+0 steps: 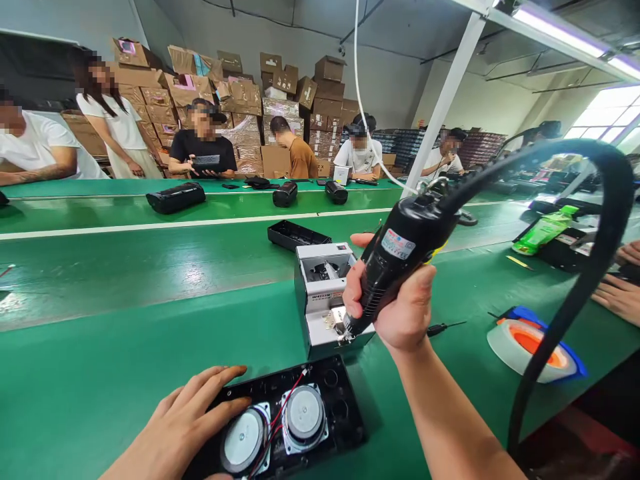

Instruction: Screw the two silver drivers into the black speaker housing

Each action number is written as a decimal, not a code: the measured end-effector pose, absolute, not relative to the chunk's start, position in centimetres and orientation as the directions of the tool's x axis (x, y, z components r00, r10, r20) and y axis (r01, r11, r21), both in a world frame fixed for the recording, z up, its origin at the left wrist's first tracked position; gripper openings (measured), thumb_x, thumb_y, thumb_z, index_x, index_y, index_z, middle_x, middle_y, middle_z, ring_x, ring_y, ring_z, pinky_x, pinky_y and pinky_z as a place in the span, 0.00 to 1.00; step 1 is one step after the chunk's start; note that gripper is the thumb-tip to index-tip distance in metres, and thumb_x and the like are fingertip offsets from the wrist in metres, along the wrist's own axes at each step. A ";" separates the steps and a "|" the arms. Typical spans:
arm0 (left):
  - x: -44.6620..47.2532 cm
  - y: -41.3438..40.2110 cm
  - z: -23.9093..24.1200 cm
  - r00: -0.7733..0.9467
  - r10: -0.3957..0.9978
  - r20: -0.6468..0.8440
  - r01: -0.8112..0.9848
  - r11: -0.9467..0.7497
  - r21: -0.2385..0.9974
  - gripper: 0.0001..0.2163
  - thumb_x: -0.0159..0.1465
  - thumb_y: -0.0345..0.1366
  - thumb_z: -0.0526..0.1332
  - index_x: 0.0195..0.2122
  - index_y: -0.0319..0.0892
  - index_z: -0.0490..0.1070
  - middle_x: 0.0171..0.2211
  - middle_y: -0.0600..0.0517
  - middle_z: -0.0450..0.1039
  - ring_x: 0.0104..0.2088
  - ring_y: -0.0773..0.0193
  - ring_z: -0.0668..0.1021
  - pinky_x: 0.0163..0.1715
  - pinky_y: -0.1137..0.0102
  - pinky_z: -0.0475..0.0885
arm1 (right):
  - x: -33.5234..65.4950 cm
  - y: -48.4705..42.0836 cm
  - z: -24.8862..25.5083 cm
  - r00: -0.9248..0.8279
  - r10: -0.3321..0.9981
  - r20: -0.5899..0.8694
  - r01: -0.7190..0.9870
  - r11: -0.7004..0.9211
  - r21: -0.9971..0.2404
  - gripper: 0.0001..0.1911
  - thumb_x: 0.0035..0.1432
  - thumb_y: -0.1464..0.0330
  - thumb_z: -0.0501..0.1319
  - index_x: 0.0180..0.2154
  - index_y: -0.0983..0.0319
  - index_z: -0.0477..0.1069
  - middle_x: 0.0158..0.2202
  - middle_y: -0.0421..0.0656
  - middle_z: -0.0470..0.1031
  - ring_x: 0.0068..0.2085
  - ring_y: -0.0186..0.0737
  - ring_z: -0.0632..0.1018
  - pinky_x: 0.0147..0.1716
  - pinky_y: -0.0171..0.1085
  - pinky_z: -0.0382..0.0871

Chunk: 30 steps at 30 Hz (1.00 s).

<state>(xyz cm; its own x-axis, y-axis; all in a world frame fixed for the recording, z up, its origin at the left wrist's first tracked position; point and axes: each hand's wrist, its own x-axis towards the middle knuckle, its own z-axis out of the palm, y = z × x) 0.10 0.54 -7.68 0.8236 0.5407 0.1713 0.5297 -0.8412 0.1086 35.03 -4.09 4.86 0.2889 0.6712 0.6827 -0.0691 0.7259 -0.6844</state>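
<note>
My right hand (400, 300) is wrapped round a black electric screwdriver (395, 257), which is tilted with its tip down and left. That tip is at the front of a white and black screw feeder (320, 297); whether a screw sits on it I cannot make out. Fingers spread, my left hand (195, 413) rests over the left end of a black speaker panel (345, 400). Two round speakers, one on the left (243, 440) and one on the right (305, 412), sit in the panel with red and black wires and a small white plug.
Behind the feeder lies an open black housing (300, 235). To the right are a small screwdriver (445, 329), a tape roll (530, 350) and a green pouch (545, 230). A thick black cable (565, 313) arches over them. A co-worker's hands (620, 287) are at the right edge.
</note>
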 end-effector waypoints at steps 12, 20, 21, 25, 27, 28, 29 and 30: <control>3.7 -0.4 -2.5 0.772 0.636 -0.007 0.581 -0.702 0.412 0.23 0.58 0.40 0.74 0.55 0.66 0.79 0.66 0.52 0.73 0.63 0.43 0.78 0.58 0.47 0.79 | 34.4 -6.9 7.8 0.435 0.661 0.611 -0.026 0.687 -0.726 0.35 0.63 0.33 0.58 0.46 0.56 0.79 0.18 0.34 0.69 0.12 0.34 0.64 0.09 0.33 0.57; 3.9 -1.1 -2.1 0.765 0.643 -0.035 0.585 -0.672 0.455 0.21 0.63 0.39 0.71 0.57 0.62 0.76 0.65 0.53 0.71 0.62 0.47 0.76 0.60 0.48 0.78 | 30.8 -7.4 12.5 0.465 0.754 0.463 -0.176 0.592 -0.786 0.34 0.62 0.33 0.60 0.36 0.57 0.78 0.17 0.32 0.67 0.12 0.31 0.66 0.07 0.33 0.59; 3.8 -1.2 -2.1 0.766 0.641 -0.046 0.586 -0.668 0.458 0.21 0.64 0.39 0.70 0.58 0.61 0.76 0.66 0.53 0.70 0.62 0.48 0.76 0.60 0.48 0.77 | 30.2 -7.1 12.5 0.461 0.759 0.459 -0.188 0.589 -0.786 0.36 0.63 0.31 0.55 0.37 0.57 0.78 0.18 0.31 0.66 0.12 0.31 0.66 0.08 0.33 0.58; 3.7 -1.2 -1.9 0.777 0.629 -0.033 0.571 -0.681 0.458 0.19 0.66 0.39 0.70 0.57 0.62 0.75 0.65 0.55 0.70 0.61 0.51 0.75 0.60 0.51 0.76 | 28.4 -5.7 10.9 0.341 0.783 0.520 -0.254 0.609 -0.751 0.47 0.61 0.27 0.40 0.44 0.55 0.77 0.20 0.30 0.67 0.16 0.31 0.70 0.14 0.31 0.62; 3.8 -1.2 -1.8 0.787 0.617 -0.006 0.551 -0.698 0.457 0.19 0.66 0.40 0.70 0.57 0.61 0.75 0.64 0.55 0.71 0.60 0.51 0.75 0.59 0.53 0.75 | 27.7 -5.0 9.8 0.261 0.809 0.527 -0.313 0.588 -0.746 0.44 0.61 0.27 0.44 0.44 0.54 0.78 0.20 0.31 0.69 0.17 0.32 0.70 0.14 0.31 0.64; 3.8 -1.2 -1.8 0.790 0.614 0.002 0.545 -0.703 0.456 0.18 0.66 0.41 0.71 0.57 0.60 0.75 0.64 0.55 0.71 0.59 0.52 0.75 0.58 0.54 0.75 | 27.4 -4.7 9.3 0.235 0.821 0.520 -0.340 0.570 -0.748 0.41 0.63 0.28 0.46 0.44 0.54 0.78 0.20 0.32 0.69 0.17 0.32 0.70 0.14 0.31 0.64; 3.8 -1.2 -1.8 0.792 0.611 0.006 0.542 -0.707 0.455 0.18 0.66 0.41 0.71 0.57 0.59 0.75 0.64 0.54 0.71 0.59 0.52 0.75 0.58 0.54 0.75 | 27.1 -4.4 8.7 0.216 0.832 0.510 -0.365 0.554 -0.748 0.38 0.65 0.30 0.48 0.43 0.54 0.77 0.20 0.32 0.69 0.17 0.33 0.70 0.14 0.32 0.64; 3.9 -1.2 -1.8 0.793 0.610 0.014 0.539 -0.711 0.452 0.18 0.67 0.42 0.71 0.57 0.58 0.75 0.64 0.54 0.71 0.59 0.52 0.75 0.58 0.55 0.75 | 26.9 -4.0 8.2 0.197 0.842 0.502 -0.390 0.537 -0.748 0.35 0.69 0.33 0.49 0.43 0.54 0.77 0.20 0.33 0.70 0.17 0.34 0.70 0.14 0.32 0.64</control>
<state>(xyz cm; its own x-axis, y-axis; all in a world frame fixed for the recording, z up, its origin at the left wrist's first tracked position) 3.89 -1.20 -1.81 0.7926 0.6096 0.0144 0.5388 -0.7112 0.4515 26.86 -4.03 8.20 0.1967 0.8420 0.5024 -0.3898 0.5373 -0.7479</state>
